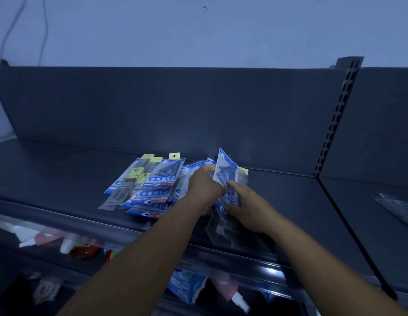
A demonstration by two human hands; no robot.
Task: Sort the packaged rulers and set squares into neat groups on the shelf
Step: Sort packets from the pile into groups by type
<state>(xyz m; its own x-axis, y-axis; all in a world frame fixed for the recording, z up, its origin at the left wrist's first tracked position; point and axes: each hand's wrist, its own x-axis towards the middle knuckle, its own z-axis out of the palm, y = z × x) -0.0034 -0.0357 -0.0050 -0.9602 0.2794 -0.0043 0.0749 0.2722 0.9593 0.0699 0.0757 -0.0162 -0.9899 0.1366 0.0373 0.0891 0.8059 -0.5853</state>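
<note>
Both hands (230, 197) on glossy triangular set-square packet (227, 172), dark metal shelf (61, 169).

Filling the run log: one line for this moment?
left hand + right hand: grip set-square pack | lifted above pile | shelf

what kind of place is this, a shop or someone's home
Most likely a shop: a dark metal display shelf with a slotted upright, hang-tab packets of set squares piled on it, and more packaged goods below.
</note>
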